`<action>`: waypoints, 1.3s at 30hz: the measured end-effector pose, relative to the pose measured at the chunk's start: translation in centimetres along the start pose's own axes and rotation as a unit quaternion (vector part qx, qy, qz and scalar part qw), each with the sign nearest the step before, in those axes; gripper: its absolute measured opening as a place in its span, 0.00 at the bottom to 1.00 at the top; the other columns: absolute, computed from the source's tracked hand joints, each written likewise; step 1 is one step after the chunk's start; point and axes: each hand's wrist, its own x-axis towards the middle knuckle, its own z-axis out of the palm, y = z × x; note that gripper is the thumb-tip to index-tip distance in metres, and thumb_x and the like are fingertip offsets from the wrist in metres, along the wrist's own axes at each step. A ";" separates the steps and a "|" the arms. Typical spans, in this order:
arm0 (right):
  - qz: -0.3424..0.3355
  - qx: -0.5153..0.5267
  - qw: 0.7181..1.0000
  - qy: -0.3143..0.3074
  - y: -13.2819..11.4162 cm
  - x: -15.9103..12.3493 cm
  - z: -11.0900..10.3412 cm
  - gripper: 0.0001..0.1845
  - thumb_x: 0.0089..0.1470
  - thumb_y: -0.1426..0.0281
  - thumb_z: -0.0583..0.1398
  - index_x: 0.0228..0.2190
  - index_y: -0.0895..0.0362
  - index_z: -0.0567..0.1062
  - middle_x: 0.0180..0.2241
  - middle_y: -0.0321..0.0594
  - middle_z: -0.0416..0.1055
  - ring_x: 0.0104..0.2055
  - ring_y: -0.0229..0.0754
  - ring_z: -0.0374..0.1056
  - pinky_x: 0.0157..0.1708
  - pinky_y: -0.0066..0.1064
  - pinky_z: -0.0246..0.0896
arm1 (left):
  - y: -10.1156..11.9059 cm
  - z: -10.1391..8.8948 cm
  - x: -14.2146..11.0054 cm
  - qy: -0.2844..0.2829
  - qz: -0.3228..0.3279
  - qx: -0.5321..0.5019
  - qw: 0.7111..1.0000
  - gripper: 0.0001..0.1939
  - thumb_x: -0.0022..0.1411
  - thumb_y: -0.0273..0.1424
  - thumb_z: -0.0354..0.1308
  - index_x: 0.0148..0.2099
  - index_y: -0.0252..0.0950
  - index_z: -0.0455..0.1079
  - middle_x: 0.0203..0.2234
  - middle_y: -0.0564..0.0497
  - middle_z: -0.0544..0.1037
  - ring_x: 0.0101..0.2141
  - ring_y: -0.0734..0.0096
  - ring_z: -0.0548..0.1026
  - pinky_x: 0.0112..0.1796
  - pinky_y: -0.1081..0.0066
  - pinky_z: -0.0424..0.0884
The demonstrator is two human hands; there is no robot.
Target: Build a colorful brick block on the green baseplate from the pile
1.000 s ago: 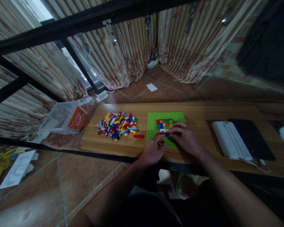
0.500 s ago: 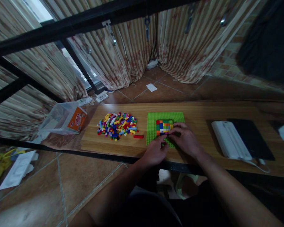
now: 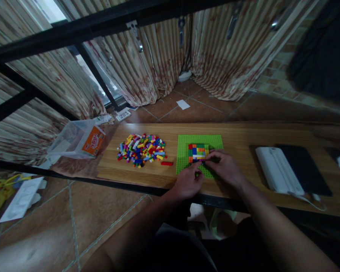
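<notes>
A flat block of multicoloured toy bricks (image 3: 197,151) sits on a green studded baseplate (image 3: 183,145). At its near edge my left hand (image 3: 189,180) has its index finger stretched to the bricks and the other fingers curled in. My right hand (image 3: 225,166) is at the near right corner, thumb and fingers pinched together against the build. Something small and dark shows between the fingertips of both hands, too small to make out. A long red brick (image 3: 167,163) lies left of the baseplate, beside a heap of loose mixed bricks (image 3: 141,149).
A clear plastic tub (image 3: 70,141) with an orange label stands off the left end of the wooden table (image 3: 147,177). On the right lie a white device (image 3: 279,170) with a cable and a dark flat slab (image 3: 306,170). A black metal rail (image 3: 102,28) crosses above.
The whole view has shifted slightly. My right fingers have drawn in a little lower at the corner of the build; my left hand stays nearly in place.
</notes>
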 end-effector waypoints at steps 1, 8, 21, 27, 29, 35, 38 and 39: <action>0.001 -0.002 1.000 -0.001 -0.1 0.0 0.1 0.05 0.47 0.66 0.62 0.28 0.51 0.78 0.39 0.41 0.74 0.45 0.47 0.70 0.50 0.44 0.63 | 0.0 0.0 0.0 -0.001 0.000 0.001 1.000 0.27 0.62 0.32 0.51 0.63 0.36 0.61 0.42 0.46 0.79 0.36 0.67 0.76 0.43 0.65 0.71; 0.007 0.002 1.000 -0.011 -0.1 0.1 0.1 0.06 0.48 0.66 0.61 0.28 0.53 0.78 0.38 0.41 0.74 0.42 0.46 0.70 0.47 0.43 0.64 | 0.4 0.0 -0.1 -0.005 0.006 0.017 1.000 0.28 0.62 0.32 0.51 0.64 0.36 0.59 0.42 0.46 0.79 0.37 0.65 0.76 0.43 0.64 0.71; 0.021 0.015 1.000 -0.007 0.1 0.1 0.6 0.07 0.48 0.65 0.62 0.29 0.52 0.79 0.39 0.42 0.72 0.43 0.46 0.70 0.48 0.43 0.64 | 0.7 0.3 -0.1 -0.002 0.006 0.016 1.000 0.29 0.60 0.31 0.51 0.64 0.34 0.59 0.41 0.46 0.80 0.38 0.63 0.76 0.45 0.63 0.71; 0.022 0.067 0.997 -0.023 0.5 0.2 -0.1 0.11 0.49 0.59 0.63 0.31 0.52 0.79 0.39 0.42 0.75 0.42 0.47 0.71 0.46 0.43 0.65 | 0.2 0.3 -0.7 0.016 0.018 -0.002 1.000 0.28 0.60 0.31 0.52 0.63 0.37 0.61 0.40 0.47 0.79 0.38 0.65 0.76 0.44 0.65 0.71; 0.036 0.076 0.996 -0.014 0.5 0.2 -0.4 0.13 0.50 0.57 0.62 0.31 0.53 0.78 0.36 0.41 0.76 0.38 0.45 0.71 0.42 0.41 0.67 | -0.3 0.1 -1.3 0.033 0.026 -0.014 0.999 0.26 0.61 0.31 0.52 0.61 0.36 0.63 0.41 0.47 0.79 0.38 0.66 0.76 0.44 0.66 0.72; 0.046 -0.002 0.998 0.040 0.0 0.3 -1.2 0.14 0.52 0.57 0.60 0.31 0.53 0.78 0.34 0.40 0.77 0.35 0.45 0.72 0.38 0.38 0.66 | -2.6 -2.0 -4.0 0.096 0.019 -0.026 0.995 0.17 0.62 0.31 0.52 0.52 0.37 0.71 0.39 0.46 0.79 0.41 0.66 0.76 0.46 0.66 0.72; 0.042 -0.019 0.998 0.050 -0.3 0.4 -1.3 0.13 0.52 0.57 0.59 0.31 0.52 0.78 0.34 0.40 0.77 0.36 0.45 0.72 0.38 0.37 0.66 | -4.2 -3.8 -5.4 0.127 0.008 -0.015 0.992 0.14 0.63 0.29 0.52 0.49 0.39 0.72 0.40 0.48 0.79 0.42 0.67 0.76 0.47 0.66 0.71; 0.040 -0.024 0.998 0.052 -0.3 0.4 -1.3 0.13 0.53 0.57 0.58 0.31 0.52 0.78 0.34 0.40 0.77 0.36 0.45 0.72 0.38 0.37 0.66 | -4.8 -4.4 -5.8 0.139 0.011 -0.011 0.990 0.13 0.64 0.29 0.51 0.48 0.40 0.73 0.41 0.48 0.79 0.42 0.67 0.76 0.47 0.67 0.71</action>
